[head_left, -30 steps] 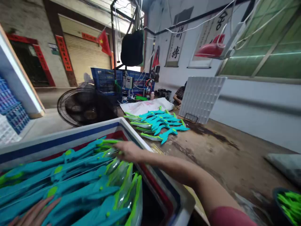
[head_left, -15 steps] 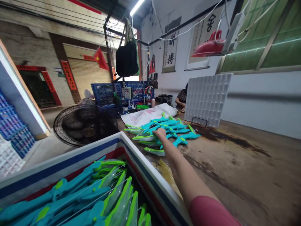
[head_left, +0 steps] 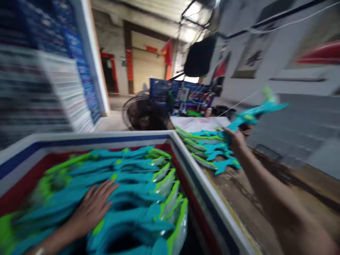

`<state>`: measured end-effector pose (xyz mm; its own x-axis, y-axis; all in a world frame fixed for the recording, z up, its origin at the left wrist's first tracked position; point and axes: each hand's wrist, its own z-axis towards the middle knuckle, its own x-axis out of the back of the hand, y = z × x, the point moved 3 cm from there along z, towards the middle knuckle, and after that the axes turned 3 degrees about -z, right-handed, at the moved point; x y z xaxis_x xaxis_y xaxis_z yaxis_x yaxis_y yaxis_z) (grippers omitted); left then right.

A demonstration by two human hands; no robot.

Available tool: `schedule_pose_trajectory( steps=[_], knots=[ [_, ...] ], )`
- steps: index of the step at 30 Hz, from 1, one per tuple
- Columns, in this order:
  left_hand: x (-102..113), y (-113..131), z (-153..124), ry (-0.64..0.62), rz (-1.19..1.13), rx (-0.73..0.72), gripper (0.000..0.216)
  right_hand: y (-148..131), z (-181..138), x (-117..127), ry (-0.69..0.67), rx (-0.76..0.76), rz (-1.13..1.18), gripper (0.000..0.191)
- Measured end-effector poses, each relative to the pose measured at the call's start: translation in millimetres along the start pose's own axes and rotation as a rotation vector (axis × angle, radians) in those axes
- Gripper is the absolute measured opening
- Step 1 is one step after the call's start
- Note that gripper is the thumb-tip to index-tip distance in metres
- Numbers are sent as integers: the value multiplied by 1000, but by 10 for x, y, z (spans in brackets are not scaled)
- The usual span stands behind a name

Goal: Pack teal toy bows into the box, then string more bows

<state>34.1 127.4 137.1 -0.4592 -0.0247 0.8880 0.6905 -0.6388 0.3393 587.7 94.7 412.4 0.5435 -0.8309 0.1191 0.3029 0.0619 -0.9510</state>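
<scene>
At one o'clock, twelve being straight ahead, we see the right hand (head_left: 236, 140) closed around one end of a turquoise plastic piece (head_left: 249, 117), which slants up toward two o'clock, blurred. At ten, we find the left hand (head_left: 95, 205) open, its fingers extended over a row of similar pieces (head_left: 135, 187) inside a striped box (head_left: 111, 136). Just beside the box, at one, we note a pile (head_left: 220, 152) on the table (head_left: 239, 198). Beyond, at half past twelve, lies a white sheet (head_left: 199, 122).
</scene>
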Motion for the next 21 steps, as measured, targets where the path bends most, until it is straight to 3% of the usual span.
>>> schedule_pose_trajectory(
  steps=[3, 5, 7, 9, 12, 14, 16, 21],
  knots=[
    [70, 98, -107, -162, 10, 103, 59, -331, -202, -363, -168, 204, -163, 21],
    [152, 166, -48, -208, -11, 140, 60, -505, -504, -759, -247, 486, -440, 28],
    [228, 234, 8, -211, -23, 163, 59, -536, -1014, -1260, -393, 769, -755, 27],
    [281, 295, 23, -192, -22, 175, 58, -366, -1629, -1767, -605, 908, -943, 25],
    [326, 343, 4, -144, -11, 185, 54, 125, -2435, -2346, -838, 971, -1053, 20],
    [340, 347, -5, -110, -6, 190, 50, 484, -2751, -2547, -943, 981, -1130, 18],
    [345, 345, -7, -85, -10, 186, 47, 754, -2871, -2614, -1012, 982, -1187, 20],
    [372, 340, 1, -40, -44, 183, 41, 959, -2796, -2592, -1190, 1065, -1228, 39]
  ],
)
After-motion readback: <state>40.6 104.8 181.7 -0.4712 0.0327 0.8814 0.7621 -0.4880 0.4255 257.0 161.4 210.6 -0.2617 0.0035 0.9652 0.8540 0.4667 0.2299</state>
